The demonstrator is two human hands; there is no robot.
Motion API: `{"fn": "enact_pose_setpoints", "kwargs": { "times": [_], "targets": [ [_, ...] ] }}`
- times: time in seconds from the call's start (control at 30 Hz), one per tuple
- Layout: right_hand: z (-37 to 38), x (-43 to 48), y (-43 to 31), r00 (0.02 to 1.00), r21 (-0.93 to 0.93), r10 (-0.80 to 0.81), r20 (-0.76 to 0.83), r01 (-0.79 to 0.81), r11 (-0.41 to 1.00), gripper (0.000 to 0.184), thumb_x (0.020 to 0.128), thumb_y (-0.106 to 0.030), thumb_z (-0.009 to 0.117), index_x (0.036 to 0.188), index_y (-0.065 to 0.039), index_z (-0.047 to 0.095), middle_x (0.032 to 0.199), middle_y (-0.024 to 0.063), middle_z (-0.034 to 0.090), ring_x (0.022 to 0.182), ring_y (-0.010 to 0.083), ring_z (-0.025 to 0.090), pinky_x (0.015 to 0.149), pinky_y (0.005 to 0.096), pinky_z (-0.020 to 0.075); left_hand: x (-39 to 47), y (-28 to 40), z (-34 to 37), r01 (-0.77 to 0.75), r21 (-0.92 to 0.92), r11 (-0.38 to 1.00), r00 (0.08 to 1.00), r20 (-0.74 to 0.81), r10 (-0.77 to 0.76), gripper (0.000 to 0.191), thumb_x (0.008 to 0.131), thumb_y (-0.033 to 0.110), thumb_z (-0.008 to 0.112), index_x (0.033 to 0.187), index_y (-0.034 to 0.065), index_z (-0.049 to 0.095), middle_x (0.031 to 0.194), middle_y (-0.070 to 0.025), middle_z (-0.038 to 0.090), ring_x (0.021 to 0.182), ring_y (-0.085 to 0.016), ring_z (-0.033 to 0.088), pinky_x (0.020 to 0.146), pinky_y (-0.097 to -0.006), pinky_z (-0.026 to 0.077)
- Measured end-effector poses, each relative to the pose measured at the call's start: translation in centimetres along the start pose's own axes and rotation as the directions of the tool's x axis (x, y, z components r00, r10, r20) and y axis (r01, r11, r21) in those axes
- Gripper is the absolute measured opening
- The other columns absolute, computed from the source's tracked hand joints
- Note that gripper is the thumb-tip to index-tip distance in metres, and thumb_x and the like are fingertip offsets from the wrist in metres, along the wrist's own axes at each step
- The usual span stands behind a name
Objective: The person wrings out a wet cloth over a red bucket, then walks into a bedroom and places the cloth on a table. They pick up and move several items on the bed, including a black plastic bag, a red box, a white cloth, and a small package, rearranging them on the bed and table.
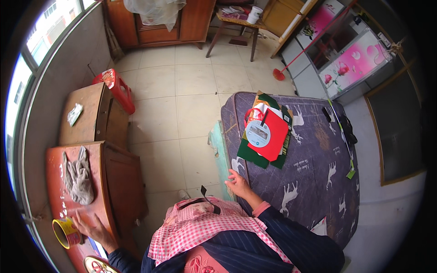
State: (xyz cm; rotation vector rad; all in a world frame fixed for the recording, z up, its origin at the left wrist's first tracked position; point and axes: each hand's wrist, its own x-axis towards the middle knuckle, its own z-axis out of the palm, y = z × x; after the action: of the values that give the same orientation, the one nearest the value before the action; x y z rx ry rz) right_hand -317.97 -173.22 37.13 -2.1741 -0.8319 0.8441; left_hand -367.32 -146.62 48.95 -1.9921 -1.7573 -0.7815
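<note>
My left hand [94,229] is over the reddish wooden cabinet top [97,157], fingers spread, beside a yellow and red roll [68,233]; its fingertips come close to the roll, and whether they touch it I cannot tell. A crumpled grey cloth [79,177] lies further along the same top. My right hand [238,184] is held by the near left edge of the mattress [307,177], empty, fingers apart and slightly curled. Beyond it on the mattress lies a pile of flattened green cardboard [252,152], a red sheet [272,134] and a round printed disc [258,133].
A lower wooden cabinet [82,119] and a red plastic stool [124,94] stand along the left wall. Tiled floor [157,116] runs between cabinets and mattress. A green-ended stick [344,136] lies on the mattress's right side. At the back are a wardrobe [194,24] and small table [235,20].
</note>
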Motion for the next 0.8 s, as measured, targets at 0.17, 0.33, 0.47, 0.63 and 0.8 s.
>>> {"fn": "enact_pose_setpoints", "kwargs": {
  "times": [0.17,0.33,0.47,0.63,0.8],
  "targets": [
    [-1.8,-0.1,5.5,0.843,0.621,0.529,-0.101,-0.362,0.695,0.045,0.087,-0.026,0.062,0.123,-0.003,0.048,0.098,0.0112,0.062,0.078,0.0191,0.063,0.059,0.0302,0.0551,2.6,10.3,3.0,0.158,-0.565,0.81,0.951,0.308,0.029,0.048,0.083,0.01,0.061,0.129,0.0064,0.047,0.134,-0.0172,0.038,0.124,-0.031,0.04,0.095,-0.0412,0.041],
    [-7.4,-0.2,10.5,0.661,0.708,0.674,-0.33,-0.298,0.64,0.034,0.085,-0.03,0.063,0.108,-0.006,0.055,0.093,0.008,0.061,0.075,0.0162,0.061,0.057,0.0319,0.055,2.7,17.4,5.8,0.363,-0.68,0.637,0.807,0.571,0.151,0.043,0.081,0.003,0.061,0.122,0.0065,0.051,0.119,-0.008,0.053,0.108,-0.022,0.052,0.083,-0.0317,0.045],
    [-11.8,0.9,15.3,0.488,0.745,0.784,-0.384,-0.339,0.575,0.044,0.084,-0.035,0.065,0.114,-0.004,0.053,0.102,0.011,0.06,0.087,0.0214,0.06,0.063,0.0387,0.0556,2.5,22.0,7.9,0.315,-0.757,0.572,0.786,0.546,0.29,0.033,0.081,0.002,0.062,0.114,0.0045,0.057,0.109,-0.0077,0.057,0.098,-0.02,0.056,0.078,-0.0295,0.048],
    [-15.4,3.2,21.9,0.246,0.771,0.882,-0.403,-0.428,0.472,0.042,0.081,-0.041,0.065,0.1,-0.004,0.058,0.105,0.0127,0.059,0.089,0.0285,0.059,0.067,0.0434,0.0545,2.1,29.3,9.0,0.422,-0.74,0.524,0.683,0.64,0.353,0.027,0.083,0.004,0.062,0.11,0.0027,0.059,0.096,-0.0077,0.063,0.086,-0.015,0.06,0.075,-0.028,0.049],
    [-18.0,5.4,27.6,0.273,0.353,0.596,-0.755,-0.597,0.721,0.058,0.078,-0.047,0.064,0.106,0.002,0.058,0.091,0.0168,0.066,0.086,0.0317,0.062,0.081,0.0376,0.0475,0.5,39.0,11.4,0.567,-0.697,0.439,0.467,0.711,0.526,0.025,0.084,0.005,0.061,0.107,-0.0029,0.058,0.094,-0.0098,0.064,0.087,-0.016,0.061,0.076,-0.0282,0.05]
  ]
}}
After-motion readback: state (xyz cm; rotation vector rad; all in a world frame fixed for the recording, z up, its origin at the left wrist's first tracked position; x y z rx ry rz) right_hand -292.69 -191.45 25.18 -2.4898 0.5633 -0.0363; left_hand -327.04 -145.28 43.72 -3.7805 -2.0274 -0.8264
